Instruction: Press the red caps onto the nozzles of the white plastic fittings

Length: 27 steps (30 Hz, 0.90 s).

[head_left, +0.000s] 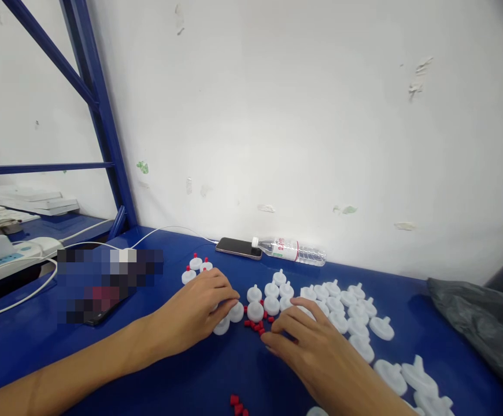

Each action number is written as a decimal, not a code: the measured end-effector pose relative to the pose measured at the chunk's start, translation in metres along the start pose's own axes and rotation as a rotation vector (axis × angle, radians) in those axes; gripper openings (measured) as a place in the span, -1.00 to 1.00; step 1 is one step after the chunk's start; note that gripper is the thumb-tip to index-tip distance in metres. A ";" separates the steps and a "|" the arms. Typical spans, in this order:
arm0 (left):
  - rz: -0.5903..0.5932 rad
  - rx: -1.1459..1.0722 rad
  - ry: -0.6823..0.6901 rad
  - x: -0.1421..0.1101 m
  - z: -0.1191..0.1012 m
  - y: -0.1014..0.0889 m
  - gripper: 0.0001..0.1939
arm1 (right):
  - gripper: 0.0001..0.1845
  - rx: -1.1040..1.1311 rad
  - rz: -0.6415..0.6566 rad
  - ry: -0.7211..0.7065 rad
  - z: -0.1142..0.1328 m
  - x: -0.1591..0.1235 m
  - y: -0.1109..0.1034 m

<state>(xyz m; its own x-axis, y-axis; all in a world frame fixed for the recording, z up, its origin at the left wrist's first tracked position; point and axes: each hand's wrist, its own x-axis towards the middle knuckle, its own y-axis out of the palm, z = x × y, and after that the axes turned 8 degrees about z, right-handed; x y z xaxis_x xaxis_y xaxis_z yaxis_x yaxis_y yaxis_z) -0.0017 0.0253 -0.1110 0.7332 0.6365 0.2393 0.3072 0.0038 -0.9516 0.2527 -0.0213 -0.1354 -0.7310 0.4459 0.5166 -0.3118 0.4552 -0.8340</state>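
Note:
My left hand (pixel 203 303) is closed over the table, its fingers bent together and pointing right. Two white round pieces (pixel 236 312) lie at its fingertips and under its thumb; what the fingers hold, if anything, is hidden. Small red caps (pixel 255 325) are heaped between my hands. My right hand (pixel 306 332) reaches over the right side of this heap, fingers curved and apart, with no object visible in them. White discs with short spouts (pixel 271 306) stand just behind the caps. Beyond my left hand, several discs with red caps on their spouts (pixel 195 263) are grouped.
Many more white spouted discs (pixel 358 312) spread to the right. A phone (pixel 238 248) and a clear bottle (pixel 290 250) lie by the wall. A dark plastic bag (pixel 477 318) is at the right edge. Loose red caps (pixel 237 404) lie near the front. White cables run at left.

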 end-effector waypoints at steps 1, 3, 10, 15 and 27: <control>0.003 -0.009 -0.004 0.000 -0.002 -0.001 -0.79 | -0.72 0.003 -0.003 0.004 0.000 0.000 0.000; 0.008 -0.023 -0.015 0.000 -0.006 -0.003 -0.79 | -0.73 0.010 -0.003 0.011 0.000 0.001 -0.001; -0.003 -0.057 -0.055 -0.002 -0.008 0.002 -0.87 | -0.77 0.031 0.011 0.016 0.001 0.000 -0.004; -0.041 -0.109 -0.068 -0.004 -0.006 0.004 -0.88 | -0.79 0.028 -0.005 0.042 0.002 0.003 -0.007; -0.030 -0.262 0.023 -0.011 -0.026 0.004 -0.75 | -0.72 0.052 -0.234 0.063 0.007 0.009 -0.030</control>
<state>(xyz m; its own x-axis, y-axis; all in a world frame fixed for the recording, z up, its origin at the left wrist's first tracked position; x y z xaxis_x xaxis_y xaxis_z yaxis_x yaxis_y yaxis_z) 0.0068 -0.0016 -0.1126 0.7341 0.6215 0.2736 0.4733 -0.1794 -0.8624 0.2510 -0.0368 -0.1069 -0.5968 0.3807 0.7063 -0.5001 0.5119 -0.6985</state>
